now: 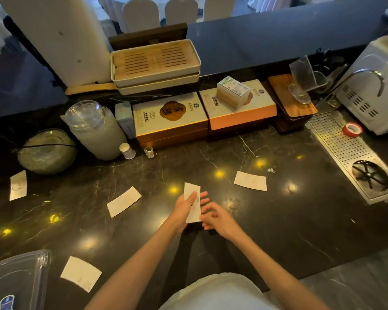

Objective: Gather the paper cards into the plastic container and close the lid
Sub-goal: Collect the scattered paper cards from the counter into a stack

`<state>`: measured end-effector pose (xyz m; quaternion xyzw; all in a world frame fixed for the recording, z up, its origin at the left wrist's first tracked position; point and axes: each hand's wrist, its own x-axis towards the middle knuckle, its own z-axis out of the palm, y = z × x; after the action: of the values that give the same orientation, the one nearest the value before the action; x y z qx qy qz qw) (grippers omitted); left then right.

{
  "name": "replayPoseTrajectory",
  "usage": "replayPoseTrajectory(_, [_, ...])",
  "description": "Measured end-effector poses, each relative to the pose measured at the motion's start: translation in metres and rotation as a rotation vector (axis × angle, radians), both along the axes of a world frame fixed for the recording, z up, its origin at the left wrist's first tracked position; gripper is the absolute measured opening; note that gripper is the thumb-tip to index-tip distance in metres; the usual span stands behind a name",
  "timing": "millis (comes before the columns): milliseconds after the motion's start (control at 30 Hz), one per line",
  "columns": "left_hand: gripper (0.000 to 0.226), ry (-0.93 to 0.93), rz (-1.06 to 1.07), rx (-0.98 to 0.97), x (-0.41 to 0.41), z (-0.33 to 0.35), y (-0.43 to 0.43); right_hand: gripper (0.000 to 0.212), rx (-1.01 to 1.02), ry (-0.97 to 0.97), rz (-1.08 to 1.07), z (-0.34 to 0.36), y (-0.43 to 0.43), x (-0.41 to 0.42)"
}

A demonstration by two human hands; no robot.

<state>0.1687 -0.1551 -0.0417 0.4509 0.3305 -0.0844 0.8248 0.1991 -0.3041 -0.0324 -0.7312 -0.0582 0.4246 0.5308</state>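
Cards lie scattered over the dark marble counter (278,220), five showing in all. One card (192,203) is held upright above the middle of the counter by the left hand (184,212), thumb pressed on its face and fingers wrapped behind it, clamped on the paper. The right hand (217,218) is just beside the card's lower right edge, fingers loosely curled and spread apart; whether its fingertips touch the card I cannot tell. The four other cards lie flat: a far-left card (18,185) near a clear bag of lids (47,151), a mid-left card (124,201), a near-left card (81,273) and a right card (250,180).

The plastic container (16,278), one only, sits at the lower left corner, partly cut off by the edge of the view, just beside the near-left card and well apart from both hands. It is clear, with a blue label at its near end; whether its lid is on I cannot tell.

Along the back stand two orange-sided gift boxes (170,118), side by side, and two stacked slatted trays (155,63). A perforated steel drain panel (349,155) runs at the right, with one roll of red tape (352,129) on it.
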Motion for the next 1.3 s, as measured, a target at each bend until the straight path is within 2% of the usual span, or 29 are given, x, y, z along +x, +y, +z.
replayPoseTrajectory(33, [0.022, 0.020, 0.005, 0.022, 0.006, 0.001, 0.003, 0.008, -0.064, -0.078, 0.077, -0.001, -0.003, 0.014])
replayPoseTrajectory(100, [0.021, 0.060, 0.005, 0.073, 0.014, 0.002, 0.012, 0.014, -0.270, -0.369, 0.160, -0.002, -0.011, 0.051])
replayPoseTrajectory(167, [0.019, 0.087, 0.021, 0.074, 0.019, 0.001, 0.022, 0.020, -0.480, -0.607, 0.124, -0.003, -0.027, 0.095])
replayPoseTrajectory(233, [0.019, 0.103, 0.040, 0.047, 0.021, -0.004, 0.031, 0.025, -0.693, -0.715, 0.105, -0.006, -0.047, 0.134])
replayPoseTrajectory(300, [0.022, 0.124, 0.043, 0.033, 0.020, -0.010, 0.036, 0.030, -0.896, -0.753, 0.181, -0.012, -0.064, 0.160])
replayPoseTrajectory(367, [0.026, 0.141, 0.044, 0.037, 0.019, -0.016, 0.039, 0.036, -0.969, -0.720, 0.229, -0.016, -0.072, 0.172])
replayPoseTrajectory(467, [0.031, 0.153, 0.071, 0.029, 0.014, -0.019, 0.041, 0.044, -0.964, -0.648, 0.243, -0.021, -0.075, 0.176])
replayPoseTrajectory(667, [0.038, 0.117, 0.103, 0.021, -0.005, -0.013, 0.045, 0.039, -0.957, -0.623, 0.123, -0.021, -0.068, 0.160])
replayPoseTrajectory(833, [0.042, 0.118, 0.153, -0.004, -0.036, 0.001, 0.051, 0.017, -0.883, -0.637, 0.112, -0.002, -0.043, 0.123])
replayPoseTrajectory(933, [0.042, 0.127, 0.188, 0.002, -0.058, 0.010, 0.056, 0.012, -0.705, -0.556, 0.020, 0.010, -0.014, 0.088])
replayPoseTrajectory(1033, [0.042, 0.140, 0.189, 0.008, -0.082, 0.019, 0.061, 0.018, -0.439, -0.398, -0.060, 0.021, 0.027, 0.041])
replayPoseTrajectory(1167, [0.045, 0.106, 0.182, -0.009, -0.119, 0.025, 0.071, 0.014, -0.255, -0.221, 0.088, 0.031, 0.093, -0.037])
replayPoseTrajectory(1300, [0.041, 0.118, 0.345, 0.027, -0.162, 0.023, 0.090, 0.015, -0.209, -0.158, 0.208, 0.028, 0.143, -0.101])
